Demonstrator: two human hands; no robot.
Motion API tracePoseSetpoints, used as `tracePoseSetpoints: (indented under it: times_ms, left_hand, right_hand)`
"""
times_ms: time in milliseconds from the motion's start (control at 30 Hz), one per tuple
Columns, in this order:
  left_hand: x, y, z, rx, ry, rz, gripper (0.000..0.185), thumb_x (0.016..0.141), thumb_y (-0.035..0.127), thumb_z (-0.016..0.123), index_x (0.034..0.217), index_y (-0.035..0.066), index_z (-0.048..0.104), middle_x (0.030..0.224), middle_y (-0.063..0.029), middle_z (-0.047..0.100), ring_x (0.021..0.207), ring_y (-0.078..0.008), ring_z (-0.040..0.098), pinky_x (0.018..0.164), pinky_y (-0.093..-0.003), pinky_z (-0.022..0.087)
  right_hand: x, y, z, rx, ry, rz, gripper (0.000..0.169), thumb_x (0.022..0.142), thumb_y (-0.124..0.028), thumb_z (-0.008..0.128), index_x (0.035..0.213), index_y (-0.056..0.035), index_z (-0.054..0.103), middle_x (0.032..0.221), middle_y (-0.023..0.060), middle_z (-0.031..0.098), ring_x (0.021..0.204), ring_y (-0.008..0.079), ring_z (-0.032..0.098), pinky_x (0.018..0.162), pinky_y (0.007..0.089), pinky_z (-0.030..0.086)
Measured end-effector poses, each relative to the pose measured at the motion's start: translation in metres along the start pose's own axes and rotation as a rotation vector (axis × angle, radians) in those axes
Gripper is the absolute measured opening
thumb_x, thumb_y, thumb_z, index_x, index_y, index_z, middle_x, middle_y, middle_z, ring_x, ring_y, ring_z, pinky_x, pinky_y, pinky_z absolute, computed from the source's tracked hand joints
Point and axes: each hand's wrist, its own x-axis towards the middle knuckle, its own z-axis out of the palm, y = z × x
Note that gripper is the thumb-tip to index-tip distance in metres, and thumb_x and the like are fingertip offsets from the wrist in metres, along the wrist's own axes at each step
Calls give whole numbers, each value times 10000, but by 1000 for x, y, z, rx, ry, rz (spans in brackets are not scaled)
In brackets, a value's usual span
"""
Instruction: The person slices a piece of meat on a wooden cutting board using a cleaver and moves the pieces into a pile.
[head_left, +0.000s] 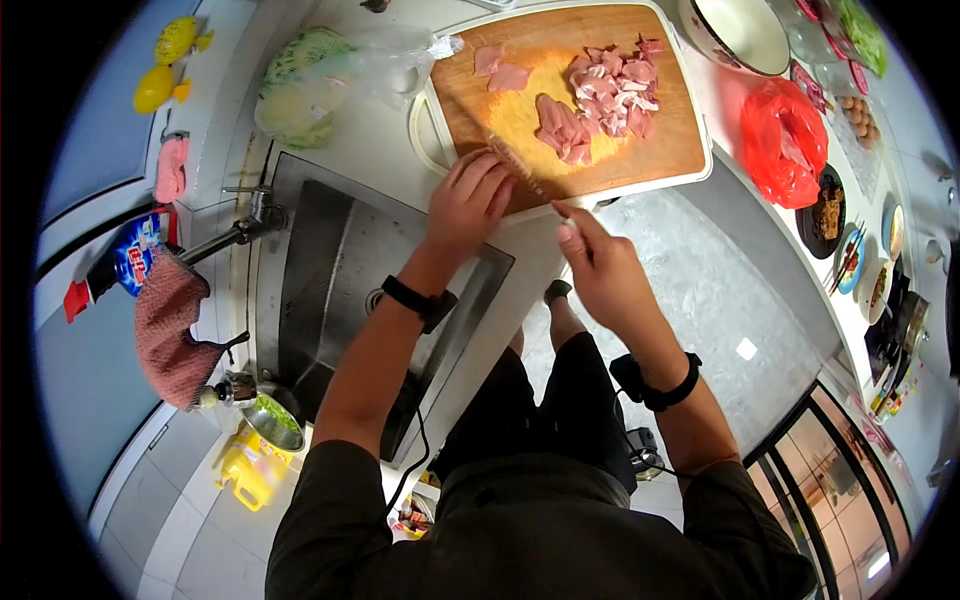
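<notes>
My right hand is closed round the handle of a kitchen knife, whose blade points up and left, blurred, over the near edge of a wooden cutting board with a white rim. Beside the blade, my left hand rests at the board's near left corner, fingers curled; whether meat lies under them is hidden. On the board are a heap of raw meat pieces, a smaller pile of meat slices nearer me, and a few flat slices at the far left.
A steel sink with a faucet lies below my left arm. Left of the board sits a cabbage in plastic wrap. To the right are an enamel basin, a red plastic bag, eggs and dishes of food.
</notes>
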Motion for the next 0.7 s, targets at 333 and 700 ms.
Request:
tracePoseSetpoints:
  times_ms: [333,700]
  left_hand:
    - [-5,-6,-5,25,-99,26,287,835,23,792,1111,12,718,1143,-143,689,1056,-370,692,933,-438,605]
    - [-1,1,-7,-10,-131,-31,290,874,42,800,1152,17,723,1175,-120,704,1085,-357,696,942,-424,602]
  right_hand:
    - [-42,0,-6,-38,-47,23,376,1109,-276,589,1425,-77,627,916,269,756,870,493,737,775,559,578]
    - [22,8,22,-116,3,-86,372,1131,-327,556,1386,-66,629,881,294,729,862,506,723,760,560,566]
